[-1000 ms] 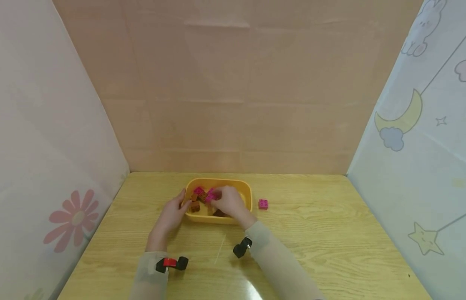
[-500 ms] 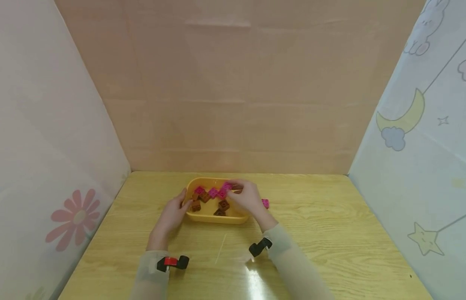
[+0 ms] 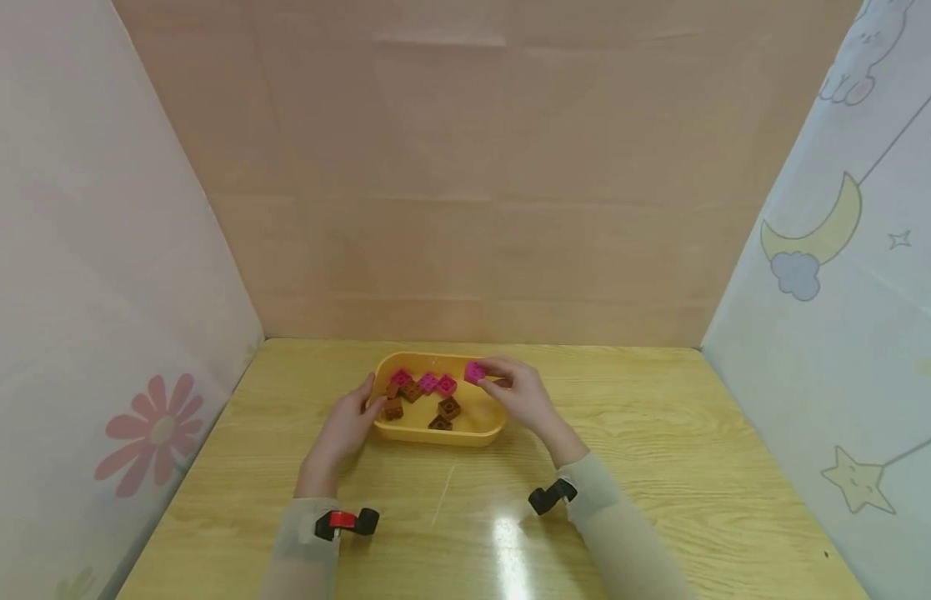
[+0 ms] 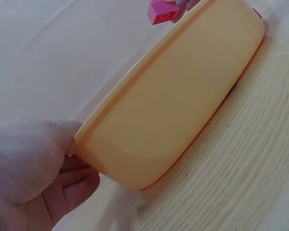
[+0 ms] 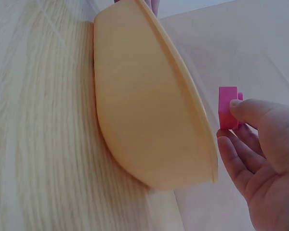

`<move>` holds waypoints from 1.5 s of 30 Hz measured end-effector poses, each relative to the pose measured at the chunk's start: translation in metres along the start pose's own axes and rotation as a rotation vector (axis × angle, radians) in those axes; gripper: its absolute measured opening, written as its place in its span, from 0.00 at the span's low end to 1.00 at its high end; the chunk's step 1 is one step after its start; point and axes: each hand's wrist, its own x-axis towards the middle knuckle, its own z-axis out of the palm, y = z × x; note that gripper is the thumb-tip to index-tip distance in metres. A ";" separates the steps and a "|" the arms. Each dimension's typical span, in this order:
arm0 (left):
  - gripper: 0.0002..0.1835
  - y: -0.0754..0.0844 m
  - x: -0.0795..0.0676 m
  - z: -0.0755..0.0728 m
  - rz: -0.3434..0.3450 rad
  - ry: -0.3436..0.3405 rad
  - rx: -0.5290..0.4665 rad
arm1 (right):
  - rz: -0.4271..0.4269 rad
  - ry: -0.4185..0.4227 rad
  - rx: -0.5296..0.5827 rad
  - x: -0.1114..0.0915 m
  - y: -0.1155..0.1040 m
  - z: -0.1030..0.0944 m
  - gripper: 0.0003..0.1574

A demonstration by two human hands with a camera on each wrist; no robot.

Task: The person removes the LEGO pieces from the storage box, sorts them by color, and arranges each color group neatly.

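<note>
A yellow plastic tub [image 3: 435, 436] stands on the wooden table. My left hand [image 3: 345, 429] holds its left end, thumb over the rim and fingers on the outside, as the left wrist view [image 4: 31, 168] shows. Over the tub's right end, my right hand [image 3: 528, 400] pinches a pink toy brick [image 3: 473, 372] between thumb and fingers, above rim height. The right wrist view shows that brick [image 5: 226, 108] apart from the tub. Inside the tub lie several brown bricks [image 3: 449, 407] and a few pink bricks [image 3: 446, 385], mostly to the left and middle.
A bit of pink [image 4: 257, 13] shows beyond the tub's far end in the left wrist view. The wooden table [image 3: 660, 467] extends around the tub. A tan backdrop [image 3: 465, 208] closes off the back, and printed cloth hangs at both sides.
My right hand has lifted a pink brick from among the others and carried it right and up. The loose pink brick right of the tub is now hidden in the head view. My left hand stays put.
</note>
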 end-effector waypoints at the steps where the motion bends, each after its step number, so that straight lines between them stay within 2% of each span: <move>1: 0.37 0.000 0.000 0.000 -0.003 -0.002 -0.002 | -0.005 -0.005 -0.004 -0.001 0.000 -0.001 0.20; 10: 0.38 0.001 0.000 -0.001 -0.007 -0.012 -0.033 | 0.010 -0.011 -0.071 -0.007 0.007 -0.009 0.20; 19: 0.37 0.002 0.000 -0.001 0.007 -0.008 -0.011 | 0.036 0.002 -0.048 -0.018 0.015 -0.025 0.22; 26: 0.38 0.001 0.000 -0.001 -0.010 -0.018 -0.018 | 0.061 0.028 -0.031 -0.027 0.022 -0.040 0.22; 39: 0.38 0.002 0.000 -0.002 -0.010 -0.025 -0.021 | 0.081 0.078 -0.036 -0.043 0.032 -0.058 0.23; 45: 0.38 0.002 -0.001 -0.002 -0.008 -0.025 -0.013 | 0.155 0.103 -0.030 -0.057 0.039 -0.067 0.24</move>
